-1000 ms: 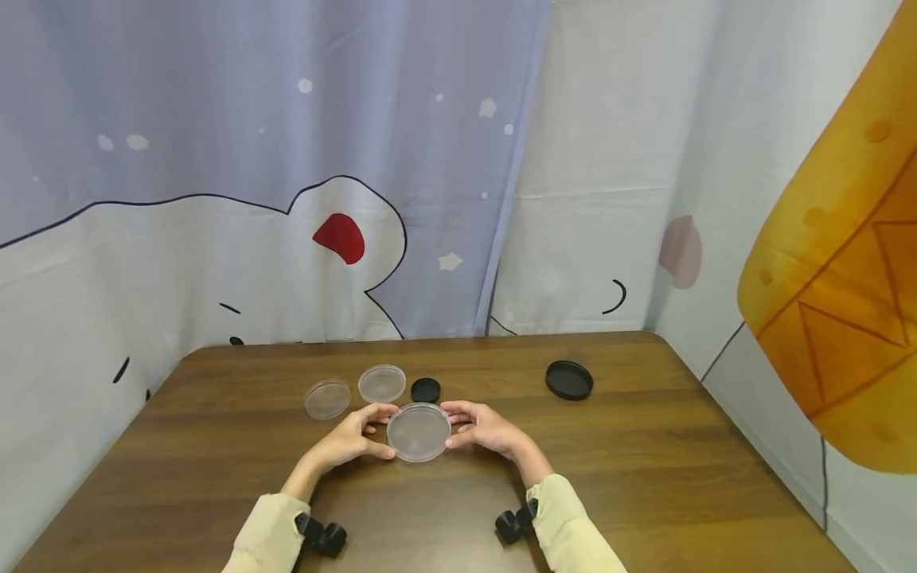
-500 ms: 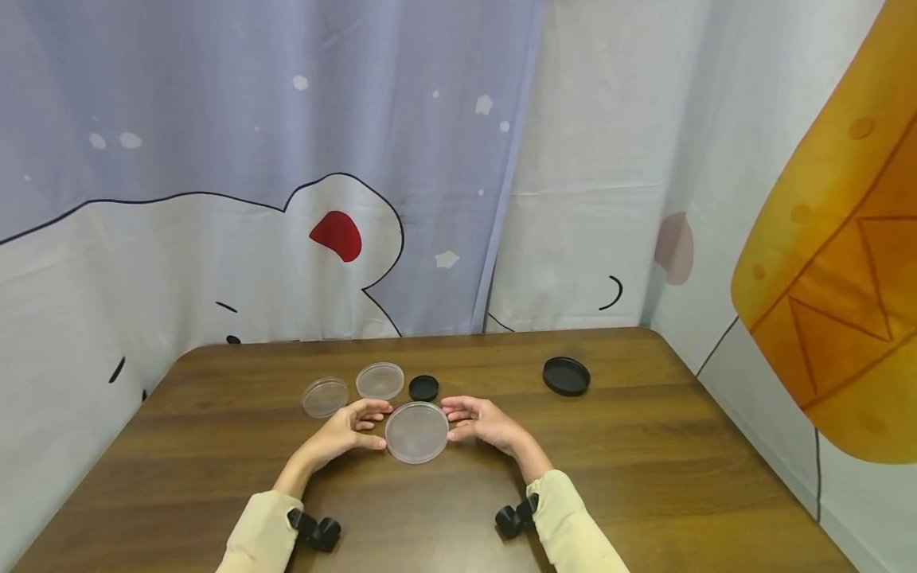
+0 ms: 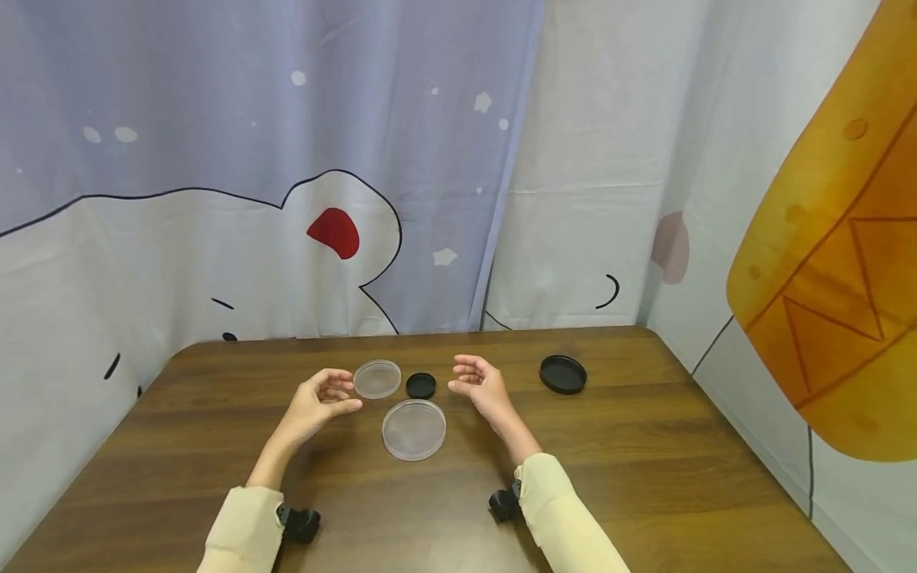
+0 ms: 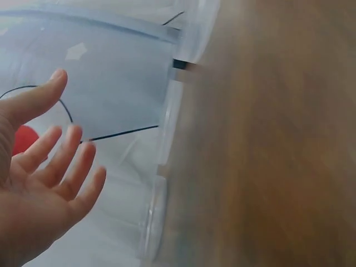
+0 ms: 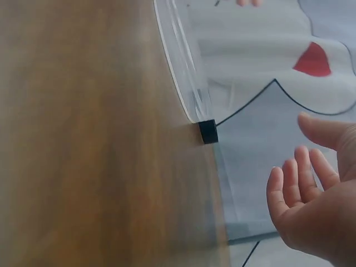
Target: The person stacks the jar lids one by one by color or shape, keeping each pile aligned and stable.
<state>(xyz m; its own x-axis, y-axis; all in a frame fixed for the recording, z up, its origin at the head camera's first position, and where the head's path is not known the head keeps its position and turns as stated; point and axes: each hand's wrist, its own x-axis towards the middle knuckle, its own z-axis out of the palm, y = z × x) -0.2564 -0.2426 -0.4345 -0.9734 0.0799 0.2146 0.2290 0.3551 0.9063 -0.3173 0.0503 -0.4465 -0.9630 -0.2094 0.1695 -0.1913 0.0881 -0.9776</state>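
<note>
A large clear round dish [image 3: 414, 430] lies on the wooden table in front of me, apart from both hands. Behind it are a second clear round dish [image 3: 377, 380] and a small black round dish [image 3: 420, 386]. My left hand [image 3: 320, 404] hovers by the second clear dish, its fingers loosely bent around nothing. In the head view it hides a third clear dish, which shows in the left wrist view as a clear dish [image 4: 155, 217] low in the frame. To the right of the small black dish, my right hand [image 3: 484, 391] is raised, fingers relaxed and holding nothing.
A larger black round dish [image 3: 563, 375] sits at the back right of the wooden table [image 3: 645, 477]. A printed curtain [image 3: 587, 199] hangs right behind the table's far edge.
Both hands have let go of the large clear dish and moved apart and away from it. My left hand now covers the leftmost clear dish; the large dish stays on the table.
</note>
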